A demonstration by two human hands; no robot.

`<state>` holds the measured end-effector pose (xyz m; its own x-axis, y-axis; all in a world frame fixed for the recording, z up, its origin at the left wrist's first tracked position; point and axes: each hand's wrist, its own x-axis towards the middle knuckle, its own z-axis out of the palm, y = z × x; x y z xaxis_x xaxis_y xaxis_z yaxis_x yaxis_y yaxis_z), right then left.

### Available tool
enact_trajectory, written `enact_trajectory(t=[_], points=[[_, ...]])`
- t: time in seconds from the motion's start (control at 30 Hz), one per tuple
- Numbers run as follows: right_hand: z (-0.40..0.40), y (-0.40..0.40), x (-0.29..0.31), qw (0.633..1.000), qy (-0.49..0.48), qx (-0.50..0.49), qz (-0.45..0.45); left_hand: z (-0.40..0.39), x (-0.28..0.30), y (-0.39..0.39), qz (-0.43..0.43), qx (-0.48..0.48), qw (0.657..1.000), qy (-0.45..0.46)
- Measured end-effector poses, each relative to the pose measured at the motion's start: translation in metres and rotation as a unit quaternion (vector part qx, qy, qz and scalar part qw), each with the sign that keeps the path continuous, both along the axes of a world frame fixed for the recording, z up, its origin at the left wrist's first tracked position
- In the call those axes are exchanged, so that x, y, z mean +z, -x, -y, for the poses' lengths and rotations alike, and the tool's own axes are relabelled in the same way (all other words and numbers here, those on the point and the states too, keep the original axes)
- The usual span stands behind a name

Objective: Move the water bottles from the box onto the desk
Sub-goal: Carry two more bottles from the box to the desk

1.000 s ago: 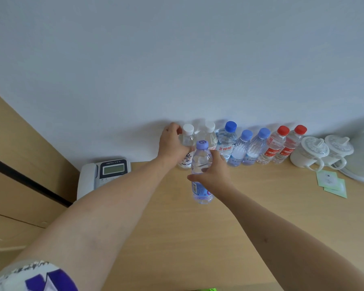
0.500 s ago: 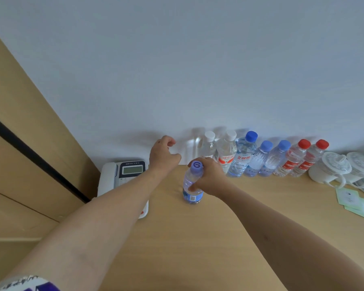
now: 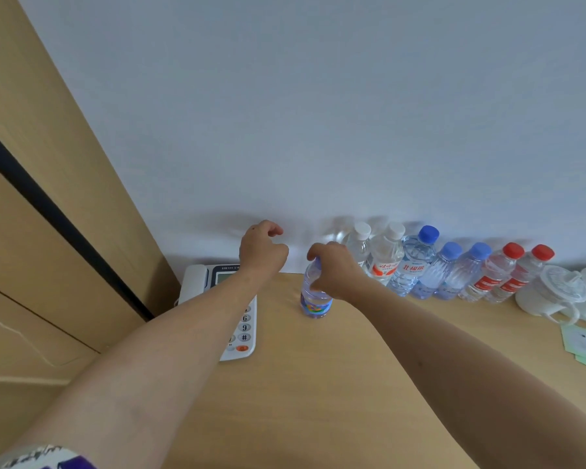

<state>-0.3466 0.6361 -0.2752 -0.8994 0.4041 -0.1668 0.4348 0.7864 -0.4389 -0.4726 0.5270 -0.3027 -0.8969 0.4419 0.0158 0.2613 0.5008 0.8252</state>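
A small clear water bottle with a purple cap and a blue label [image 3: 313, 296] stands upright on the wooden desk [image 3: 335, 384]. My right hand [image 3: 335, 270] grips its top from above and hides the cap. My left hand [image 3: 261, 248] hovers to the left of it, above the phone, with fingers loosely curled and nothing in it. A row of several water bottles [image 3: 416, 265] with white, blue and red caps lines the wall to the right. The box is out of view.
A white desk phone [image 3: 241, 333] lies at the desk's left end under my left forearm. Two white lidded mugs [image 3: 555, 292] stand at the right end of the bottle row, with green paper packets [image 3: 584, 343] in front. A wooden cabinet panel rises at left.
My right hand has carried the purple-capped bottle left and back, standing it on the desk beside the row. My left hand let go of a white-capped bottle and moved left, over the phone.
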Motion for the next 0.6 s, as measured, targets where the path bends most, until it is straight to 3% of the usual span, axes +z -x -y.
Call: enact_trajectory(t=[0.6], points=[[-0.005,0.019,0.012,0.994,-0.087,0.063,-0.021,0.016,-0.004,0.008,-0.009,0.014,1.0,0.006]])
